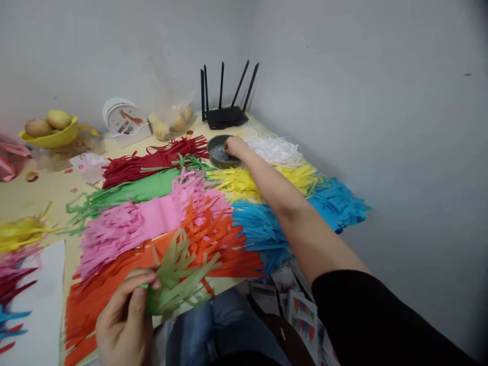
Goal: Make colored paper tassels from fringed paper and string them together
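Note:
Near the table's front edge, my left hand (127, 312) pinches a green tissue paper tassel (179, 279) between thumb and fingers. Its fringed strips fan out to the right above an orange fringed stack. At the back of the table my right hand (236, 146) reaches into a dark round bowl (211, 158). Small clear pieces lie in that bowl, too small to name. The fingers there are bent together, and what they hold, if anything, is hidden. Beneath my right forearm lie yellow fringed paper (236, 183) and blue fringed paper (259, 226).
Stacks of orange (102, 290), pink (160, 211), green (148, 187) and dark red fringed paper (152, 161) cover the table. White strips (276, 151) lie right of the bowl. Behind stand a black router (226, 118) and a yellow fruit bowl (49, 138). Printed packets (303, 320) sit below the edge.

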A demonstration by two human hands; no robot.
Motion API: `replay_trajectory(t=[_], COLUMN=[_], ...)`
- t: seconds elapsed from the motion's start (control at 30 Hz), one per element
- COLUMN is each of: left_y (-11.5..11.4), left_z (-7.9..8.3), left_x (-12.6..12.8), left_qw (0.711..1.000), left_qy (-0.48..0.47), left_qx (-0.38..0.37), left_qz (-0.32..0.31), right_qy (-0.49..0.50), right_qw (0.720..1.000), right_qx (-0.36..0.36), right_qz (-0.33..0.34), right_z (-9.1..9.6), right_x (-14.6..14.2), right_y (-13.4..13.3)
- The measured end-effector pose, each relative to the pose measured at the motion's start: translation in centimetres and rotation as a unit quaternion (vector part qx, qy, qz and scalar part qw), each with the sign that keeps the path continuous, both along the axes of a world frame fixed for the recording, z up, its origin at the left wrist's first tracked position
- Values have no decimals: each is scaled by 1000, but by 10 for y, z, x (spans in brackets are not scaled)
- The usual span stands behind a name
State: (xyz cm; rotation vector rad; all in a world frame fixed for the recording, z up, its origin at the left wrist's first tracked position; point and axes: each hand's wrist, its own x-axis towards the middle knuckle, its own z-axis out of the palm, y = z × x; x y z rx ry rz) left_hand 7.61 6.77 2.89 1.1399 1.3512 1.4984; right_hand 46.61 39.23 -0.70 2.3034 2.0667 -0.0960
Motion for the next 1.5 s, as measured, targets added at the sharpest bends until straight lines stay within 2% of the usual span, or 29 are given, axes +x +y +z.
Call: replay_trajectory(t=[0.2,0.53,0.73,0.97,1.13,1.5], left_y=[8,24,22,16,16,20], left_z=[-4,-6,-5,0,3,0], left_x=[-3,0,-2,-8,-8,-7], left_qw=[1000,1000,1000,1000,1000,1000], left_qy=[9,3,8,3,4,9], left_qx=[-16,2,-9,2,0,-10], left_qz=[3,0,-6,6,14,17], right_qy=[-26,-64,-70,-67,-59,-64], right_qw=[999,994,995,996,997,995], right_qx=[-31,-66,-64,-48,-47,-57], right_qz=[35,56,40,24,28,50], right_z=[-6,0,1,-1,-3,-4], right_x=[5,2,-1,-2,-7,-8], right_y=[11,-1,-5,3,9,11])
